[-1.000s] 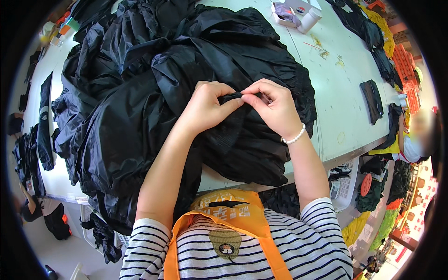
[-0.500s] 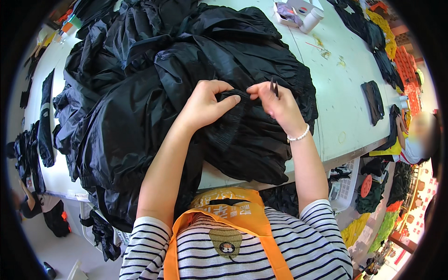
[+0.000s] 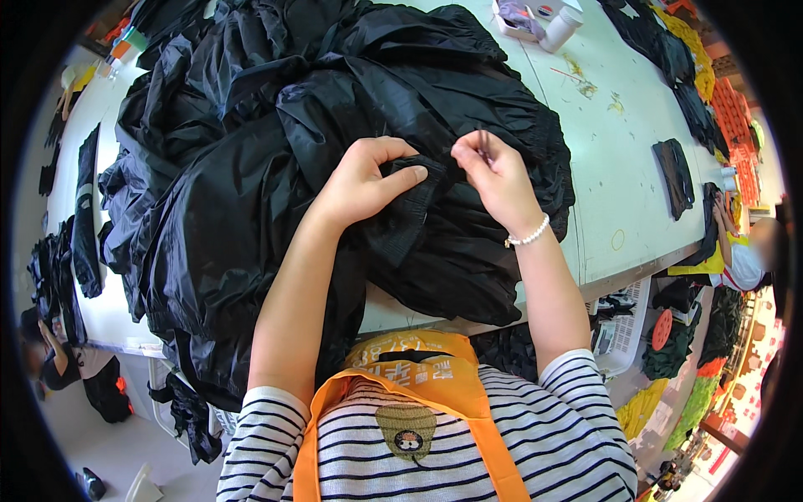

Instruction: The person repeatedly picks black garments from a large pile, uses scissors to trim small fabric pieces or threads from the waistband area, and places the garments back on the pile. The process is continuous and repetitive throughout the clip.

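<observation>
A big heap of black, shiny fabric garments (image 3: 226, 209) covers the middle of the table in front of me. My left hand (image 3: 372, 180) is closed on a ribbed, gathered cuff (image 3: 410, 209) of one garment, thumb on top and fingers folded behind it. To its right, my right hand (image 3: 498, 180) is raised above the fabric, thumb and forefinger drawn together. Small dark thread snips (image 3: 485, 144) sit in that hand, blurred, their tips pointing away from me. A gap separates the right fingers from the cuff.
At the table's (image 3: 577, 151) far right stand a white bottle (image 3: 560, 29) and an open box (image 3: 517, 18). Loose thread scraps (image 3: 585, 88) and a folded dark garment (image 3: 673, 178) lie nearer. Below the right edge is a white basket (image 3: 623, 335). Other people work at both sides.
My right hand has moved away from the cuff, slightly to the right and upward, and the snips have turned in it. My left hand keeps its pinch, with more of the cuff showing.
</observation>
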A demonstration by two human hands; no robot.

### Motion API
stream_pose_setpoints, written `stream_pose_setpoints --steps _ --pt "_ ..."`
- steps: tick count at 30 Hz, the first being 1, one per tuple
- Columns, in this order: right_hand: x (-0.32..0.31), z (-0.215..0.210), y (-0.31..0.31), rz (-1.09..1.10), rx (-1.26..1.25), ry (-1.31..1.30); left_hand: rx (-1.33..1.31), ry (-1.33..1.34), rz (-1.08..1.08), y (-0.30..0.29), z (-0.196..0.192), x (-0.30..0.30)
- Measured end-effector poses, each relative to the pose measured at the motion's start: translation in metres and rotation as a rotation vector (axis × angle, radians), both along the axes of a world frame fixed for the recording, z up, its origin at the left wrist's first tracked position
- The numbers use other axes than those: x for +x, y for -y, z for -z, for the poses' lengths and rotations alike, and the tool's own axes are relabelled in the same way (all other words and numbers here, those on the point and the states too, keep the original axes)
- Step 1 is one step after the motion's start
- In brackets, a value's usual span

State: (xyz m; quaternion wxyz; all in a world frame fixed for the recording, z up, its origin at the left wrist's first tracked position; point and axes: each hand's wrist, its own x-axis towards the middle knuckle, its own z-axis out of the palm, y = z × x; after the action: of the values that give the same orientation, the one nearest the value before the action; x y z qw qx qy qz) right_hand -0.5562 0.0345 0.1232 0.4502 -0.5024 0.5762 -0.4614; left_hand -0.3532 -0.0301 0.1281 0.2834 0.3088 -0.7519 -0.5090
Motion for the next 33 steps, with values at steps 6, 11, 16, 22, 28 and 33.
stream_pose_setpoints --steps 6,11,16,22,28,33 --pt "-0.012 -0.004 -0.031 -0.073 0.082 0.057 0.111 -0.065 -0.031 -0.003 0.002 0.001" --pt "-0.003 -0.014 -0.031 -0.112 -0.035 -0.104 0.076 -0.054 -0.022 -0.002 0.001 0.000" --pt "0.006 -0.017 -0.018 -0.112 -0.083 -0.104 -0.016 -0.032 -0.008 -0.001 0.002 0.001" --pt "0.007 -0.016 -0.013 -0.120 -0.089 -0.141 -0.048 -0.046 0.006 0.000 0.002 0.000" --pt "0.002 -0.024 -0.014 -0.092 -0.109 -0.150 0.006 -0.045 -0.034 -0.002 0.002 0.000" --pt "0.009 -0.019 -0.017 -0.079 -0.221 -0.286 0.014 -0.025 -0.059 -0.002 0.005 0.000"
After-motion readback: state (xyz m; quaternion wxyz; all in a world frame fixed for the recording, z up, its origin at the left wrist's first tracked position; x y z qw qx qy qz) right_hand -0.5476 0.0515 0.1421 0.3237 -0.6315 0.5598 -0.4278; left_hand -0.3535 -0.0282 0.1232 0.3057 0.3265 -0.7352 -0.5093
